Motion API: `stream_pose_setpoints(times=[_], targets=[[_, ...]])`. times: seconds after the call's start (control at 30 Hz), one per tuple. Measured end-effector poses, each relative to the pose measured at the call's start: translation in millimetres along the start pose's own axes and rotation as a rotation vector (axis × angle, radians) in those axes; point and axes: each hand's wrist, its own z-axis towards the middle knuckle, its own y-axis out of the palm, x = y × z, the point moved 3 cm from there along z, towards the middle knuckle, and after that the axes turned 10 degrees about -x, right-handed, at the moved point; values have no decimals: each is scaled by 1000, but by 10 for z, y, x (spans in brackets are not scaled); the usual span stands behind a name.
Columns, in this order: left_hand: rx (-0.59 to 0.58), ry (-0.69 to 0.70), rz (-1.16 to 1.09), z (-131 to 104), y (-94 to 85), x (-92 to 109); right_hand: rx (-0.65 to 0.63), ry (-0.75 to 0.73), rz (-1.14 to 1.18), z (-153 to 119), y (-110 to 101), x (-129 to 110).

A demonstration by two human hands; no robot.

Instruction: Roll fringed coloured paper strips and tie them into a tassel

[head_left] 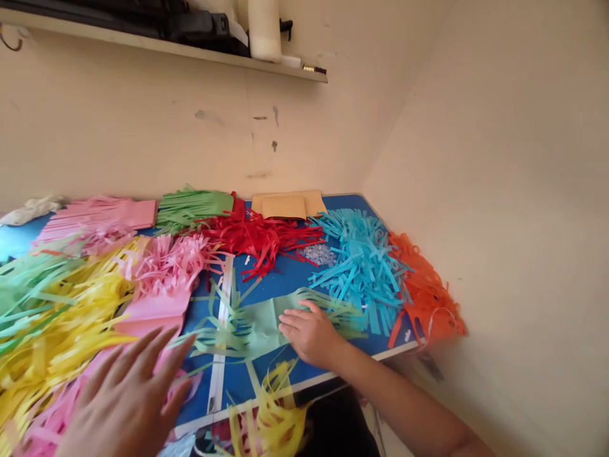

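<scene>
A light green tissue paper sheet (261, 322) with strips cut at both ends lies spread on the blue table. My right hand (311, 331) rests over its right part, fingers stretched out. My left hand (130, 400) is at the lower left, a little blurred, its fingers spread above pink fringed paper (57, 416); whether it touches the paper I cannot tell. Yellow fringed paper (280, 412) hangs at the front edge, below the green sheet. Beyond my left hand is a pink folded sheet (159, 311) with a fringed end.
Blue (359, 254), orange (425, 292) and red fringed paper (257, 231) lie on the blue table (304, 273), with yellow strips (85, 311) at left. Brown envelopes (285, 206) sit at the back beside a small pile of clear bits (318, 254). A shelf (143, 43) hangs above.
</scene>
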Motion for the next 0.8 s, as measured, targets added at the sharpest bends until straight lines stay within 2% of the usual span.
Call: stream_pose_setpoints(times=[0.03,0.1,0.13,0.2,0.3,0.37,0.47,0.57,0.67,0.8], targets=[[-17,105,-64,56,-13,199,-27,-7,-9,17,17,-23],[-185,350,-178,197,107,623,-76,9,-25,35,36,-42],[-243,378,-220,270,210,773,-98,24,-26,32,38,-37],[-342,301,-264,392,472,900,-128,78,4,3,24,6],[-422,146,-385,453,812,756,-129,229,148,-53,-29,123],[-443,67,-465,457,919,584,-109,377,266,-66,-71,205],[-515,-85,-443,497,936,415,-101,552,358,-33,-113,262],[-621,-193,-325,579,901,415,-101,648,249,14,-113,259],[-648,-213,-243,662,880,488,-88,700,121,30,-68,256],[-670,-231,-149,718,885,548,-95,717,117,26,-5,286]])
